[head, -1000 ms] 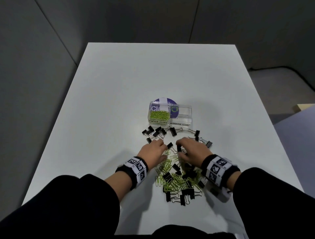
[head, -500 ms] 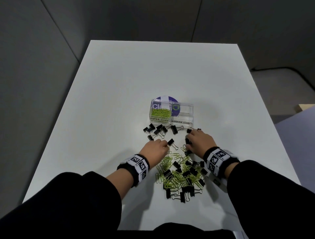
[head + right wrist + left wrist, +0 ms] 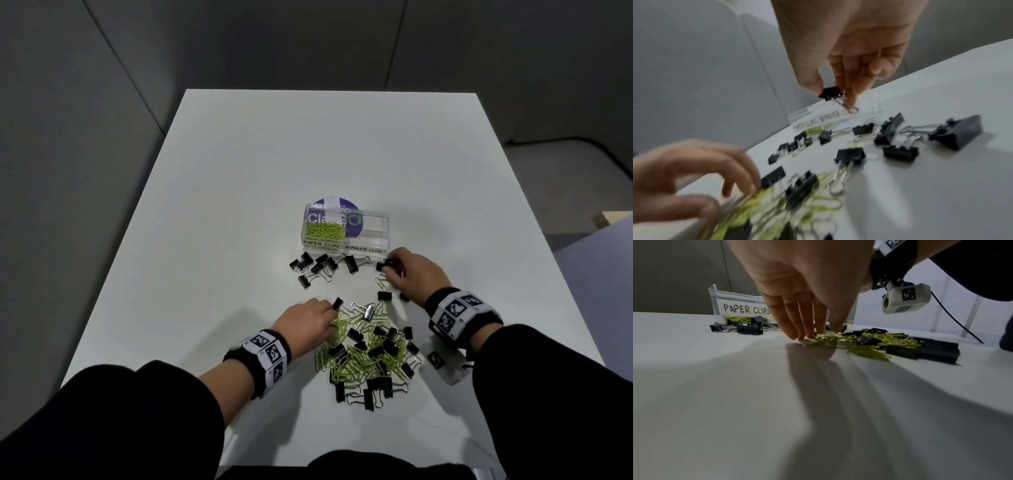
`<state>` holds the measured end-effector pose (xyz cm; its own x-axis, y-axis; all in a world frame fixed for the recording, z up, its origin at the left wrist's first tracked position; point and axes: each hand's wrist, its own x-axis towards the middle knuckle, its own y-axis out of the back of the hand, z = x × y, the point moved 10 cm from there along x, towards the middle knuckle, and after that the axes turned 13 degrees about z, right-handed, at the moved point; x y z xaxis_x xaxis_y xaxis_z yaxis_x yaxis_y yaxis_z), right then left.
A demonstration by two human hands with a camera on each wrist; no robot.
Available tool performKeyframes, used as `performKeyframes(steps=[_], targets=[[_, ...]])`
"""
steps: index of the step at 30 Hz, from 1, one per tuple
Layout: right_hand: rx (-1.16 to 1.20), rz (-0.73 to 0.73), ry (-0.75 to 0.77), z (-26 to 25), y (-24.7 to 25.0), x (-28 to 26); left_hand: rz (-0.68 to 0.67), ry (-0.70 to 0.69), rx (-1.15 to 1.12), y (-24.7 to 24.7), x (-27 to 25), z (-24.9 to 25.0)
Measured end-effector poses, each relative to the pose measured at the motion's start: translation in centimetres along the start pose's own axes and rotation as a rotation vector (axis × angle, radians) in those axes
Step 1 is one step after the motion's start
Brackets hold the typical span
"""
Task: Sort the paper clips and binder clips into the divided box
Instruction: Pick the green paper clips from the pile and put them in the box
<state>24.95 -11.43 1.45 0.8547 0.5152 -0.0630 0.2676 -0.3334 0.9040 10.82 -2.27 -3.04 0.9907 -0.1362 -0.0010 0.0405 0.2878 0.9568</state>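
The right hand point(image 3: 849, 53) pinches a small black binder clip point(image 3: 831, 93) with wire handles just above the matte white worktop point(image 3: 239, 205), beside the clear divided box point(image 3: 368, 236); the left hand point(image 3: 305, 323), fingers extended, presses on the tangled green paper clips point(image 3: 356, 359) near the worktop's front edge

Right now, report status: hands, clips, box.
Right hand pinches a black binder clip near the divided box. Left hand fingers on green paper clips. Binder side looks empty. Nothing blocking.
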Motion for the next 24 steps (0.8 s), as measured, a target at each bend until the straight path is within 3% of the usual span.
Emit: performKeyframes(steps=[4, 7, 12, 17, 21, 24], targets=[[0.004, 0.016, -0.153, 3.5, 0.8, 0.6, 0.049, 0.132, 0.008, 1.1, 1.5, -1.3], [-0.158, -0.059, -0.17, 5.2, -0.3, 0.4, 0.027, 0.105, 0.037, 1.4, 2.9, -1.6], [-0.225, -0.077, -0.034, 4.5, -1.7, 0.0, -0.062, 0.076, 0.106, 0.8, 4.1, -2.1], [-0.3, -0.099, 0.234, 0.4, -3.3, -0.6, -0.008, 0.113, 0.018, 2.4, 5.0, -3.1], [-0.356, -0.11, 0.208, -0.3, -4.1, -0.1, 0.073, 0.269, 0.048, 4.8, 5.7, -6.4], [-0.383, -0.139, 0.166, -0.5, -4.8, 0.4, 0.064, 0.293, 0.037, 4.6, 5.6, -6.5]])
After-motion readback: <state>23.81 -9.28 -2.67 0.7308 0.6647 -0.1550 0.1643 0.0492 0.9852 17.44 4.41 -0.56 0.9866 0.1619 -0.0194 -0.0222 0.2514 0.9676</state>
